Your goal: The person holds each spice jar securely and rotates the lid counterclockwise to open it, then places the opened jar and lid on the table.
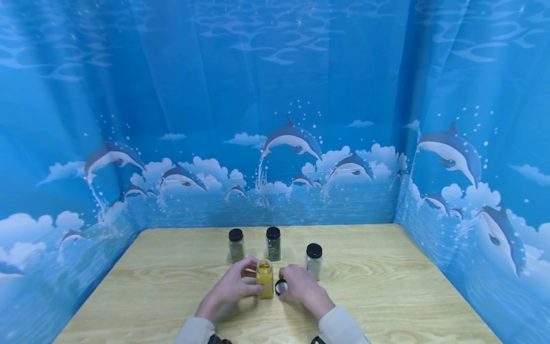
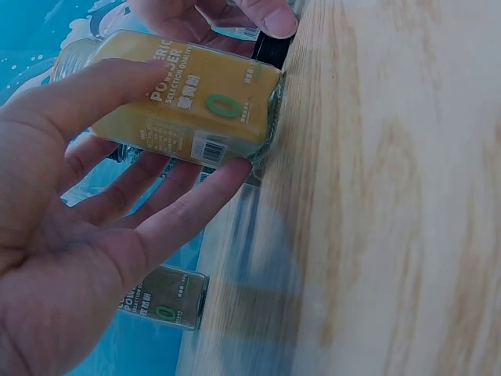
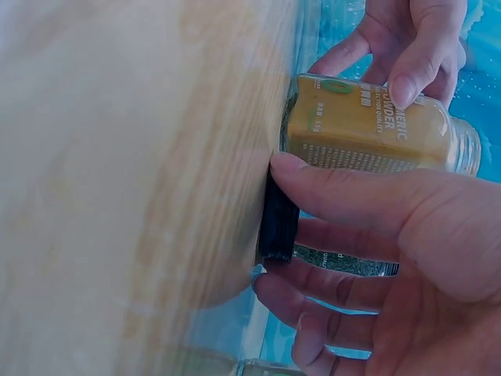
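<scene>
Uncapped square glass jar of yellow powder (image 1: pixel 265 285) stands upright on pale wood-grain table (image 1: pixel 386 306), left hand (image 1: pixel 233 283) gripping it. Just right of the jar, right hand (image 1: pixel 301 287) pinches round black lid (image 1: pixel 281 286); three black-capped glass jars (image 1: pixel 273 246) stand behind.

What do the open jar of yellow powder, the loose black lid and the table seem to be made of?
The jar looks like clear, glossy glass, perhaps plastic: powder shows through, the neck glints. The lid is probably plastic: fairly dull, evenly dark side. The table looks like smooth wood or laminate: streaky grain, soft reflections.
</scene>
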